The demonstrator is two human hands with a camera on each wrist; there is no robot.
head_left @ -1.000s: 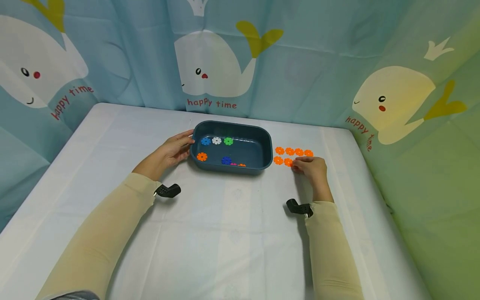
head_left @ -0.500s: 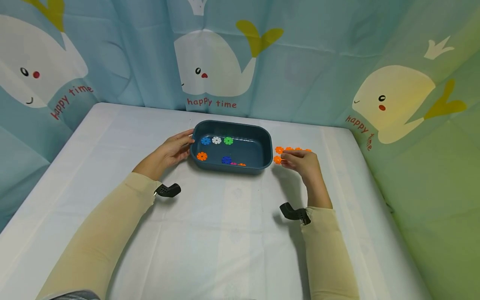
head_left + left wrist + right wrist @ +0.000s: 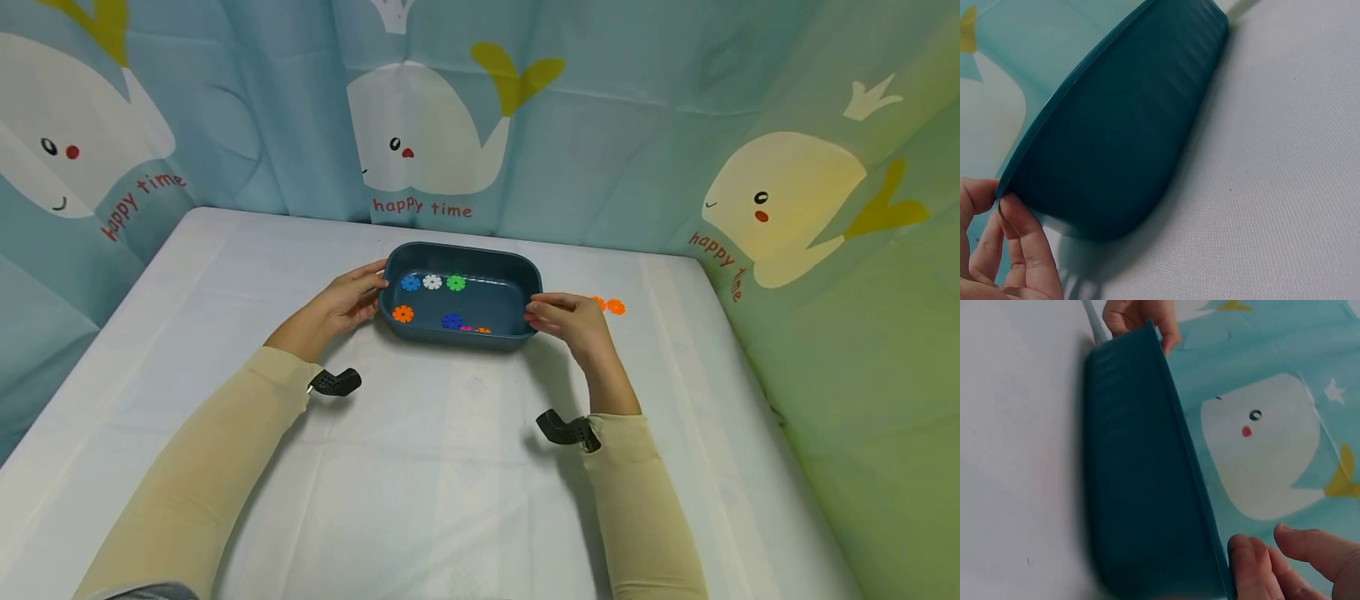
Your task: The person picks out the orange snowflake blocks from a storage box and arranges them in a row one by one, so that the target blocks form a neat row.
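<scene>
A dark teal plastic basin (image 3: 435, 337) stands on the white cloth. My left hand (image 3: 348, 302) pinches its left rim, thumb above and fingers below in the left wrist view. At the right rim is my right hand (image 3: 577, 323); in the right wrist view its fingers (image 3: 1246, 565) lie close against the rim while the thumb (image 3: 1310, 544) stays apart, with nothing seen between. Inside the basin lie flower-shaped plastic discs: a light blue one (image 3: 410, 283), a white one (image 3: 432, 282), a green one (image 3: 456, 283), an orange one (image 3: 402, 314) and a dark blue one (image 3: 452, 321).
Right of the basin, two orange discs (image 3: 616, 307) show past my right hand, which hides others. Pink and orange discs (image 3: 483, 332) are partly covered by the basin's front wall. A curtain with whale prints (image 3: 615, 150) hangs behind the white table (image 3: 420, 467).
My right hand has left the rows of orange discs and moved left to the basin's right rim. The left hand and the basin have stayed in place.
</scene>
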